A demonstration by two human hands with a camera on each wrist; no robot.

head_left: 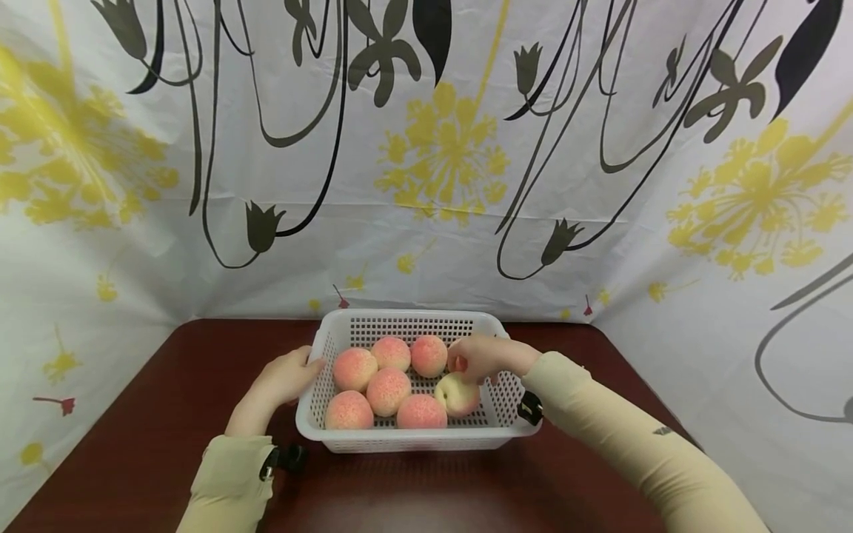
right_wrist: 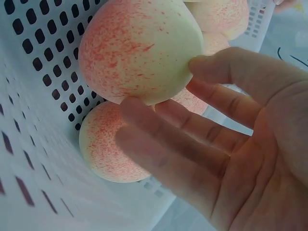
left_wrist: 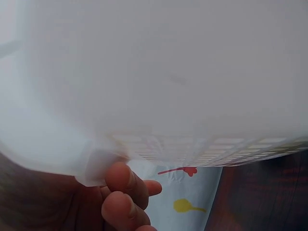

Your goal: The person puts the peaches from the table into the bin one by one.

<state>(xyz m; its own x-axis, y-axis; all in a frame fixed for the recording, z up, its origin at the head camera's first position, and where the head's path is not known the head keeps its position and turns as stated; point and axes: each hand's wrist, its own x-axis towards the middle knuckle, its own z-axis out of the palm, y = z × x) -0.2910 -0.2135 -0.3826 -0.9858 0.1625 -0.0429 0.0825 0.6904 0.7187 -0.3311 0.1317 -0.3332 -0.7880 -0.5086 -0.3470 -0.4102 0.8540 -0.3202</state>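
A white plastic basket [head_left: 413, 444] with perforated sides holds several pink and pale-yellow peaches. My left hand [head_left: 286, 375] grips its left rim, thumb over the edge; the left wrist view shows the fingers curled under the rim [left_wrist: 43, 161]. My right hand [head_left: 492, 354] reaches into the basket's right part, at the upper side of a pale peach [head_left: 460, 400]. In the right wrist view its spread, fairly straight fingers and thumb lie at the edge of this peach [right_wrist: 142, 53]. Another peach [right_wrist: 103, 144] lies beside the fingers, mostly hidden by the hand in the head view.
The basket stands on a dark red-brown table [head_left: 220, 355]. A white cloth [head_left: 413, 259] with yellow, grey and black plant prints hangs behind and along both sides. Dark wrist straps with small cameras [head_left: 531, 407] sit close to the basket.
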